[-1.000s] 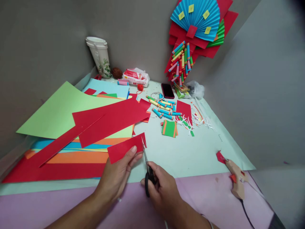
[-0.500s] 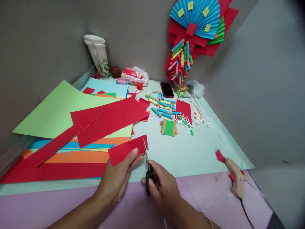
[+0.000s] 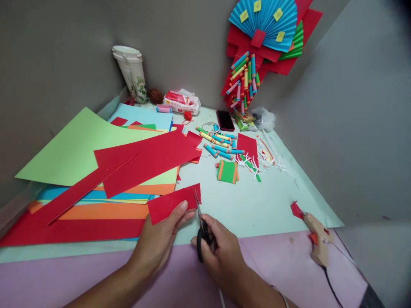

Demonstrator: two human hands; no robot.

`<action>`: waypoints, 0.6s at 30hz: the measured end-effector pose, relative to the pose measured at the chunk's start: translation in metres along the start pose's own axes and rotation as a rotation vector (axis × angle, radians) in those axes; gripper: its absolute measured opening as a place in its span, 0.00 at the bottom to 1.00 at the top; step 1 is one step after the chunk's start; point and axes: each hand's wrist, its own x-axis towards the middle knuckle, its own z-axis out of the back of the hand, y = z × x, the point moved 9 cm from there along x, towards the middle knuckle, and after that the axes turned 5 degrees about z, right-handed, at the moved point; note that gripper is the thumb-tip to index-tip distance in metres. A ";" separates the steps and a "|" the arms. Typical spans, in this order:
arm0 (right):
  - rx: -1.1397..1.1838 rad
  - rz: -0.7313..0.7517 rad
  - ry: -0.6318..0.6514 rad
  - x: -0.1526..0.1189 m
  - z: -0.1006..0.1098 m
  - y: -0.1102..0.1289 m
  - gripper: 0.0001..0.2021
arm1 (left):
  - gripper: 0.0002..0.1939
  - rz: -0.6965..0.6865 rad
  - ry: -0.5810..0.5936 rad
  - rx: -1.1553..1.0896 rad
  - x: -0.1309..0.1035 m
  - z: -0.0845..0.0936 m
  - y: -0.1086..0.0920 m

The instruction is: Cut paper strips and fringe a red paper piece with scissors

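While scissors (image 3: pixel 202 234) meet paper (image 3: pixel 168 204), coloured sheets (image 3: pixel 141 164) crowd close

Red paper piece (image 3: pixel 168 202): oblong, plain, smooth-faced. Tilts gently up toward the right, held off the bench (image 3: pixel 289 265) between thumb and fingers of the left hand (image 3: pixel 159 237). Shows fine narrow slits near the right end. Scissors (image 3: pixel 203 232): slim silvery blades, black looped handles. Sit in the right hand (image 3: pixel 221 250), pointing away and slightly left, blade tips at the slit end of the paper.
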 end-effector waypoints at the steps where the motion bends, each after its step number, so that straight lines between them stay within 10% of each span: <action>1: -0.001 0.005 -0.002 0.000 0.000 0.000 0.19 | 0.11 0.007 0.001 -0.006 -0.001 -0.001 0.000; 18: -0.057 0.065 0.016 -0.002 0.002 0.005 0.22 | 0.09 0.039 -0.018 -0.019 -0.005 -0.001 0.000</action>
